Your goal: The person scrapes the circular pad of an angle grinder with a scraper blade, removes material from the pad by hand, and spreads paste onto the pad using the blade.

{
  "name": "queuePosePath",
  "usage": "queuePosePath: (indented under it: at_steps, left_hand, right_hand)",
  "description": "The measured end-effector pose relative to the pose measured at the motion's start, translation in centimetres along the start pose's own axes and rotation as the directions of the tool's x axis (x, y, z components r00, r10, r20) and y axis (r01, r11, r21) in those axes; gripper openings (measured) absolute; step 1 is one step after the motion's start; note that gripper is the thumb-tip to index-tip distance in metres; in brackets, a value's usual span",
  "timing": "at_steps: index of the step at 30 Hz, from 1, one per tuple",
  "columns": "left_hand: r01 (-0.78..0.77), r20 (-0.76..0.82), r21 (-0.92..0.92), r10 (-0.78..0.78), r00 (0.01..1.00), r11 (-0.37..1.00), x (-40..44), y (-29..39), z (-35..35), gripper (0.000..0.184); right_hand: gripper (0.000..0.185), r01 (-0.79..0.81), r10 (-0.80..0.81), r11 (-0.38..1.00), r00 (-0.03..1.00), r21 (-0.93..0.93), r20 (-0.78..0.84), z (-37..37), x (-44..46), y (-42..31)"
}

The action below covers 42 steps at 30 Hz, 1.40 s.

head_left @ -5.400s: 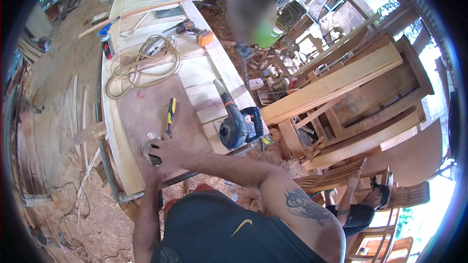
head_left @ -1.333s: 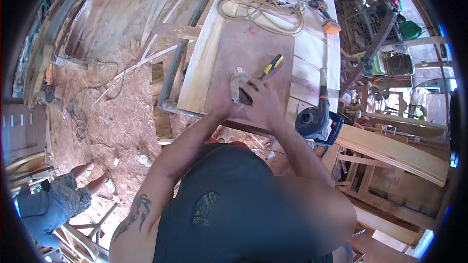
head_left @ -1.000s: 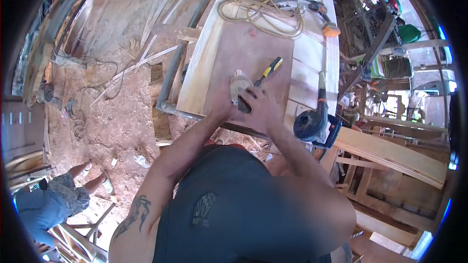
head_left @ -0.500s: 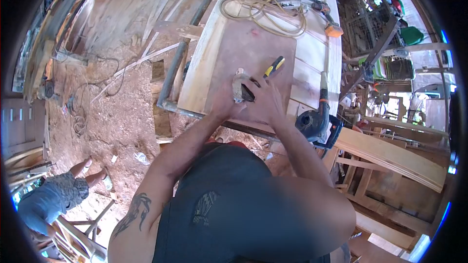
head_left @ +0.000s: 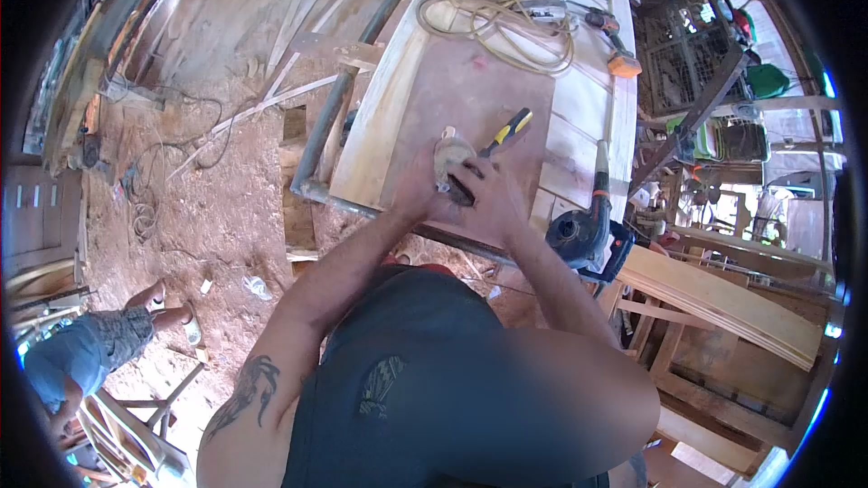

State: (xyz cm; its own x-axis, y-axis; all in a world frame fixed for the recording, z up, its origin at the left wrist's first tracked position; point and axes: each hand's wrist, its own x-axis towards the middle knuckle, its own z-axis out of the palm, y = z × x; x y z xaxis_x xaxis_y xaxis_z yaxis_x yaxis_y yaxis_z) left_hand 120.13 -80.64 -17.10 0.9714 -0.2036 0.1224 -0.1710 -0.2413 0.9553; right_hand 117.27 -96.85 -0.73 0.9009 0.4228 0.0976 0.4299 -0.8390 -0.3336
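Observation:
Both hands meet above the near end of the wooden work surface (head_left: 515, 81). My left hand (head_left: 419, 185) is closed around a round, flat, beige-grey disc (head_left: 449, 155), whose exact kind I cannot make out. From the other side, my right hand (head_left: 495, 199) has its fingers bent over the disc's lower right edge. A dark patch shows between the two hands; what it is stays partly hidden. Just beyond my right fingers lies a hand tool with a yellow and black handle (head_left: 512, 129), its working end partly hidden.
Right of my hands sits a blue blower-like power tool (head_left: 579, 233). Further off lie a coiled cord (head_left: 493, 27) and a cordless drill (head_left: 610, 41) with an orange battery. Stacked boards (head_left: 723, 307) stand at right. Another person (head_left: 86, 352) is bent over at lower left.
My right fingers have closed in on the disc, and more of its face shows. The view has shifted slightly. The other person has moved a little toward the left edge.

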Motion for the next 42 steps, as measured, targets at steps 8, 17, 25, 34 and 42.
queuePosePath:
  at_steps: [8,17,25,34,42]
  left_hand:
    - [0.003,-0.013,0.046,-0.002,1.0,0.999,0.1,2.8,-1.1,0.105]
    - [-0.021,-0.049,0.093,0.025,0.998,0.995,0.1,2.1,-0.8,0.087]
    - [-0.01,-0.024,0.076,0.012,1.0,0.997,0.1,3.3,-1.3,0.098]
    - [-0.066,-0.063,-0.012,0.065,0.996,0.998,-0.4,4.5,-2.0,0.098]
    - [-0.017,0.035,0.016,0.016,0.999,1.0,-0.6,6.9,-4.8,0.1]
  right_hand:
    - [0.06,0.011,-0.011,1.0,0.999,-0.006,0.05,-0.2,-0.5,-0.1]
    - [0.057,0.044,-0.046,0.999,0.998,0.024,0.053,-0.3,-0.5,-0.2]
    - [0.058,0.082,-0.084,0.996,0.995,0.037,0.05,0.3,-0.4,0.7]
    - [0.07,-0.026,0.026,0.999,1.0,-0.027,0.017,0.2,1.7,1.6]
    - [0.07,-0.047,0.047,0.999,0.999,0.007,-0.019,0.8,2.0,0.8]
